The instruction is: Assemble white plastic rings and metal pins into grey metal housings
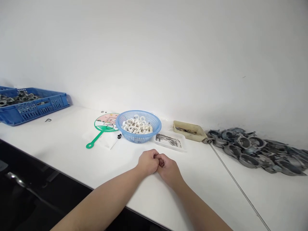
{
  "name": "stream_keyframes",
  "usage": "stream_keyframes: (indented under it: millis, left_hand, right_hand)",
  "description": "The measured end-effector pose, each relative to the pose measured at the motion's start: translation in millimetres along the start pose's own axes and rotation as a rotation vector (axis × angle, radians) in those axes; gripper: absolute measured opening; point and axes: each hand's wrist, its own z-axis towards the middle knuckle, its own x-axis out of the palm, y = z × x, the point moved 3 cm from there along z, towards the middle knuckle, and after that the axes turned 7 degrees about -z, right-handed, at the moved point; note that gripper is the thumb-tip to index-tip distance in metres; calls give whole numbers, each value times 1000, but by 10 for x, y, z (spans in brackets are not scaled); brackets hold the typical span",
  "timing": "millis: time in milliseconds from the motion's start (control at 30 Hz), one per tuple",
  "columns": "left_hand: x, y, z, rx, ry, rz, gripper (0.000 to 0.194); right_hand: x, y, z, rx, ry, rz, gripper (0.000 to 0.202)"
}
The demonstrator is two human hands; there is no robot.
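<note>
My left hand and my right hand meet over the white table, fingers curled and touching each other. Both are closed; whether something small is between the fingers is hidden. Just beyond them stands a round blue plastic basket holding many white rings with small metal bits. To its right lies a shallow white tray with thin dark pins. Left of the basket is a fan with a green handle, partly tucked behind the basket rim.
A cream bin with thin parts sits against the wall. Grey metal castings are heaped at the right, near a table seam. At far left, a blue crate holds metal parts. Small black pieces lie beside the basket.
</note>
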Motion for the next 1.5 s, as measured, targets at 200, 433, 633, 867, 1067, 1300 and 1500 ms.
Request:
stream_keyframes:
  millis: [200, 433, 633, 867, 1067, 1300, 1500]
  left_hand:
    - [-2, -13, 7, 1, 7, 33, 18]
    - [-24, -67, -9, 4, 32, 62, 11]
    - [-21, -93, 3, 10, 24, 61, 10]
    - [2, -81, 24, 24, 16, 48, 10]
    - [-12, -74, 18, 30, 12, 54, 12]
    - [-40, -98, 29, 37, 16, 80, 15]
    - [-105, -135, -21, 39, 50, 52, 23]
  right_hand:
    - [26, -29, 24, -15, -13, 11, 15]
    - [-3, 1, 20, -11, -18, 26, 22]
    - [-18, 0, 29, -8, -49, -13, 23]
    - [-54, -8, 32, 13, 11, 19, 25]
    - [-49, 16, 23, 11, -52, 15, 27]
    - [-32, -8, 54, -8, -65, 14, 23]
    - [-53, 8, 71, -6, -65, 36, 26]
